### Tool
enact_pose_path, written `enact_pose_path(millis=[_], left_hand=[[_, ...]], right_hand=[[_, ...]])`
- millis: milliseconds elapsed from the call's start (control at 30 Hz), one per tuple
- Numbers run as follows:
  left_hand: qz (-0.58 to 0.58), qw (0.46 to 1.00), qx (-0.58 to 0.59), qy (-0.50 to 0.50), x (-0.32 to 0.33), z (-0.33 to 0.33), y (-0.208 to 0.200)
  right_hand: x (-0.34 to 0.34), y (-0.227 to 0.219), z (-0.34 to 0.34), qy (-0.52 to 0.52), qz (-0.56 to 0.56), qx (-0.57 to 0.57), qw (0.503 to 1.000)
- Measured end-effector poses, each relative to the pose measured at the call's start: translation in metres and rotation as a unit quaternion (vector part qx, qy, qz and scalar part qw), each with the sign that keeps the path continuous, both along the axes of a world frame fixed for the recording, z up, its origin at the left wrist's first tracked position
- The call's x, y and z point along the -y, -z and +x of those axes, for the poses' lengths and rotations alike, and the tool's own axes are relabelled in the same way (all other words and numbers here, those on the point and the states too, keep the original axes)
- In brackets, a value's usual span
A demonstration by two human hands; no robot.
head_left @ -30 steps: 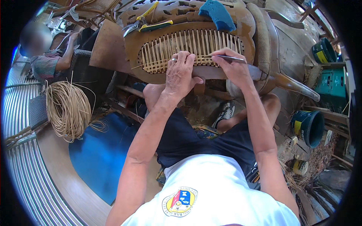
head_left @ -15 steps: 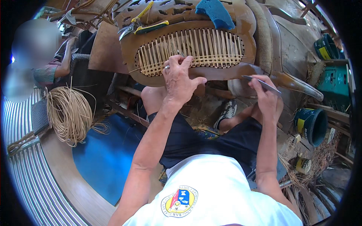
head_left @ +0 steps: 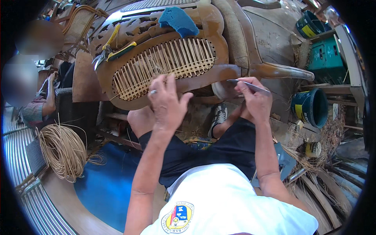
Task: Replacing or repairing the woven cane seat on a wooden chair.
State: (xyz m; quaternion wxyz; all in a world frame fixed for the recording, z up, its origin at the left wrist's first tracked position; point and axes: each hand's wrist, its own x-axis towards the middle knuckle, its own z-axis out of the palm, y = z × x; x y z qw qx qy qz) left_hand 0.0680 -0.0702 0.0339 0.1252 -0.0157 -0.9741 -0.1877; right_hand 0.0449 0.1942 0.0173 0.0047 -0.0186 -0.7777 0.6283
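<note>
Cane weaving (head_left: 164, 66) fills the wooden chair frame (head_left: 219, 72); the left hand (head_left: 166, 103) rests spread on the frame's lower edge, just below the weaving. Right of the frame, the right hand (head_left: 254, 98) pinches a thin metal tool (head_left: 248, 84).

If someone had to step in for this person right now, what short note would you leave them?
Left hand: open, fingers spread on the lower rim of the wooden chair frame, at the edge of the cane weave.
Right hand: pinching a thin metal tool, held off to the right of the weave.
Nearby: pliers and a blue cloth lie on the frame; a coil of cane sits at the left.
Done: upright strands span the whole opening.
Left: cross weaving looks mostly unfinished, gaps open.
</note>
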Motion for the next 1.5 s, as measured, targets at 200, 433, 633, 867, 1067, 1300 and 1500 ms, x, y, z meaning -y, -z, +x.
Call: enact_pose_path(millis=[200,433,633,867,1067,1300,1500], left_hand=[[-0.004,0.995,-0.045,0.095,-0.066,-0.023,0.018],[-0.042,0.994,-0.096,0.037,-0.080,-0.046,0.035],[0.037,0.995,-0.087,0.021,-0.076,-0.049,0.027],[0.037,0.993,-0.078,0.087,-0.047,-0.057,0.020],[0.043,0.992,-0.032,0.112,-0.055,-0.072,0.015],[0.054,0.992,-0.002,0.116,-0.052,-0.087,0.015],[0.057,0.991,-0.017,0.123,-0.053,-0.089,0.018]], right_hand=[[-0.040,0.034,0.000,0.098,-0.058,-0.059,0.992],[-0.019,0.035,0.019,0.077,-0.050,0.000,0.996],[-0.008,0.054,0.012,0.043,-0.105,0.011,0.994],[-0.001,0.015,-0.040,-0.027,-0.067,-0.072,0.995],[0.021,0.010,-0.093,-0.130,0.032,-0.128,0.983],[0.022,0.007,-0.100,-0.165,0.074,-0.145,0.973],[0.029,0.013,-0.098,-0.135,0.033,-0.167,0.976]])
